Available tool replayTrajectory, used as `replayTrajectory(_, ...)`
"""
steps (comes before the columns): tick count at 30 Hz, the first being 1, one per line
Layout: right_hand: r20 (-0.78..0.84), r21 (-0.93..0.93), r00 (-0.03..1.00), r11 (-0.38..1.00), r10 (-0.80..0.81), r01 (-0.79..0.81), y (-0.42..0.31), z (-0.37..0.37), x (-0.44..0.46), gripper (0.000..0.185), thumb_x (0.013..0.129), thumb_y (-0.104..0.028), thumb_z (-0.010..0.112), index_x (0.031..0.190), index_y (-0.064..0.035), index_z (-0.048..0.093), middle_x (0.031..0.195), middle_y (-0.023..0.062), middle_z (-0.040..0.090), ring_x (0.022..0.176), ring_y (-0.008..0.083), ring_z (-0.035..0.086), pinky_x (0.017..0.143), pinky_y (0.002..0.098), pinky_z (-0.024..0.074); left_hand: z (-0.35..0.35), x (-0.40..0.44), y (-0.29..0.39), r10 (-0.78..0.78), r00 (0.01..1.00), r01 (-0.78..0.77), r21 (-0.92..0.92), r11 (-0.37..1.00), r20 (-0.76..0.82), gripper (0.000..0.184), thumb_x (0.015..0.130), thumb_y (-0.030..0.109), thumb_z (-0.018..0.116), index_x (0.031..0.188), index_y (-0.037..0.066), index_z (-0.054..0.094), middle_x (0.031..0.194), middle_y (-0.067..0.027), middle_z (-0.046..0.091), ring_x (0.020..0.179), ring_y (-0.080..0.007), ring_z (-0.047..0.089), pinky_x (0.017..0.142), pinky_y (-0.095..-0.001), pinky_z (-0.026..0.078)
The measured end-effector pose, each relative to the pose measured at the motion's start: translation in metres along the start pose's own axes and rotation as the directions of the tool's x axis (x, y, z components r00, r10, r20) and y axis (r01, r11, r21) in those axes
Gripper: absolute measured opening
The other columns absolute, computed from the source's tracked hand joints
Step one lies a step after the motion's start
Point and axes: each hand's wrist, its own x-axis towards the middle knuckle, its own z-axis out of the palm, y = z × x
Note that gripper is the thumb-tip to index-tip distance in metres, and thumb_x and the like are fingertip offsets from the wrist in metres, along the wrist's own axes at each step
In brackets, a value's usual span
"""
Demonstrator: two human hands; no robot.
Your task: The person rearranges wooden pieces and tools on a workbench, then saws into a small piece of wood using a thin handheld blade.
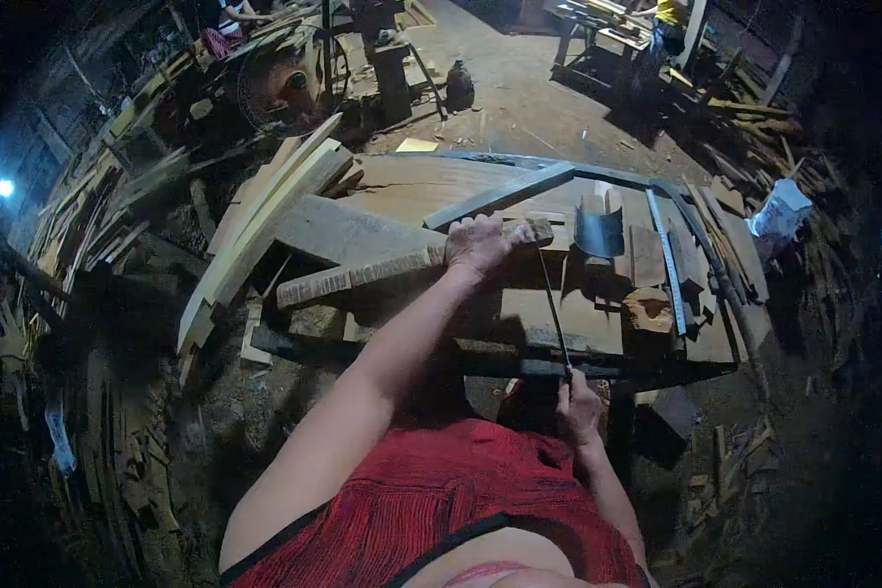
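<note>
My left hand (480,245) is closed over the far end of a long wooden bar (363,274) with a rough, notched-looking edge. The bar slants across the workbench (559,318), its end showing just beyond my fingers. Low at the bench's front edge, my right hand (580,407) is wrapped round the near end of a long, thin dark tool (555,314), perhaps a saw seen edge-on or a file. Its far tip reaches the bar's end beside my left hand. Whether the tool touches the wood I cannot tell.
On the bench lie a curved dark sheet (599,233), a hollowed wood block (649,309), a pale ruler-like strip (668,260) and an angled wooden piece (505,194). Planks (265,216) stack at left. A fan (286,86) stands beyond; two people work further back.
</note>
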Motion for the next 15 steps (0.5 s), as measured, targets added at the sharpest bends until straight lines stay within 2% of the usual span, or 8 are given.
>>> replayTrajectory(3,0.059,-0.111,0.997,0.993,0.044,-0.037,-0.014,-0.002,0.031,0.02,0.083,-0.02,0.048,0.098,-0.008,0.051,0.077,0.0222,0.058,0.075,0.0398,0.056,0.063,0.0486,0.0438,-0.01,0.0,0.003,-0.041,0.993,0.05,-0.075,0.996,0.112,0.05,0.08,0.056,0.045,0.083,0.009,0.061,0.079,-0.0147,0.063,0.078,-0.0284,0.062,0.07,-0.0418,0.046)
replayTrajectory(5,0.02,-0.261,0.996,0.961,-0.091,0.093,-0.016,0.017,0.079,0.019,0.082,-0.02,0.049,0.095,-0.0054,0.05,0.074,0.0215,0.057,0.073,0.0395,0.056,0.062,0.0479,0.0439,-0.008,0.0,0.001,-0.035,0.994,0.044,-0.076,0.996,0.107,0.05,0.079,0.056,0.045,0.084,0.009,0.062,0.079,-0.0144,0.063,0.078,-0.0286,0.062,0.07,-0.0417,0.046)
replayTrajectory(7,-0.005,-0.313,0.949,0.902,-0.314,0.297,-0.037,0.021,0.131,0.019,0.083,-0.02,0.049,0.091,-0.0034,0.051,0.074,0.0211,0.058,0.072,0.0385,0.057,0.062,0.0479,0.0441,-0.007,0.0,0.001,-0.026,0.994,0.034,-0.075,0.997,0.109,0.05,0.079,0.056,0.046,0.085,0.009,0.062,0.079,-0.0142,0.063,0.078,-0.0287,0.062,0.07,-0.0417,0.046)
replayTrajectory(9,-0.123,-0.365,0.911,0.872,-0.394,0.327,-0.054,0.04,0.173,0.014,0.081,-0.017,0.048,0.081,-0.0049,0.053,0.068,0.0175,0.058,0.065,0.0319,0.06,0.053,0.0425,0.0482,-0.009,0.0,0.002,-0.048,0.99,0.063,-0.104,0.993,0.134,0.05,0.078,0.056,0.047,0.086,0.009,0.063,0.081,-0.014,0.063,0.08,-0.0287,0.062,0.071,-0.0416,0.046)
replayTrajectory(10,-0.124,-0.361,0.909,0.871,-0.398,0.333,-0.062,0.04,0.178,0.014,0.081,-0.017,0.048,0.081,-0.0049,0.053,0.068,0.0175,0.058,0.065,0.0319,0.06,0.053,0.0425,0.0482,-0.009,0.0,0.002,-0.052,0.99,0.065,-0.099,0.993,0.13,0.05,0.078,0.056,0.047,0.086,0.009,0.063,0.081,-0.014,0.063,0.08,-0.0287,0.062,0.071,-0.0416,0.046)
replayTrajectory(12,-0.045,-0.28,0.974,0.938,-0.223,0.202,-0.072,0.037,0.183,0.015,0.084,-0.018,0.047,0.085,-0.0029,0.05,0.073,0.0201,0.058,0.065,0.035,0.058,0.055,0.0433,0.0459,-0.008,-0.001,0.002,-0.047,0.994,0.056,-0.089,0.994,0.101,0.05,0.078,0.056,0.047,0.087,0.01,0.063,0.081,-0.0139,0.063,0.08,-0.0284,0.062,0.072,-0.0414,0.046)
replayTrajectory(13,0.116,-0.545,0.89,0.721,-0.44,0.428,-0.054,0.042,0.182,0.015,0.083,-0.017,0.048,0.088,-0.003,0.05,0.071,0.0199,0.058,0.063,0.035,0.058,0.053,0.0435,0.0456,-0.009,-0.002,0.003,-0.052,0.993,0.061,-0.09,0.994,0.103,0.05,0.078,0.056,0.047,0.087,0.01,0.063,0.081,-0.0139,0.063,0.08,-0.0284,0.062,0.072,-0.0414,0.046)
replayTrajectory(15,-0.026,-0.463,0.919,0.82,-0.393,0.337,-0.017,0.051,0.153,0.018,0.084,-0.017,0.047,0.093,-0.0021,0.051,0.072,0.0197,0.059,0.065,0.0369,0.058,0.054,0.0459,0.0448,-0.012,-0.002,0.004,-0.077,0.991,0.086,-0.075,0.994,0.112,0.05,0.078,0.056,0.047,0.086,0.009,0.063,0.081,-0.0136,0.063,0.081,-0.0282,0.062,0.072,-0.0408,0.045)
